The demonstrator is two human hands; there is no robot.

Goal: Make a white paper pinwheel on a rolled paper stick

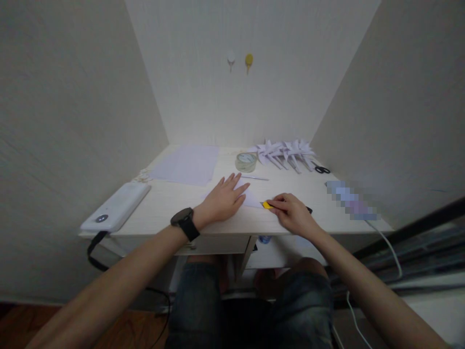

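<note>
My left hand (pixel 225 198) lies flat with its fingers spread over a piece of white paper (pixel 252 198) near the desk's front edge, covering part of it. A dark watch is on that wrist. My right hand (pixel 290 213) is closed around a yellow and black utility knife (pixel 268 205). The knife's tip points left and meets the right corner of the paper; I cannot tell whether it is cutting. Just beyond my left fingers rests a thin white stick or pen (pixel 255 178).
Behind my hands stands a roll of clear tape (pixel 246 162). Several paper pinwheels (pixel 285 152) lie at the back right, beside black scissors (pixel 322 169). White sheets (pixel 185 165) cover the back left. A white device (pixel 116 207) sits at the left edge; a blurred-out phone-like object (pixel 350 199) is at right.
</note>
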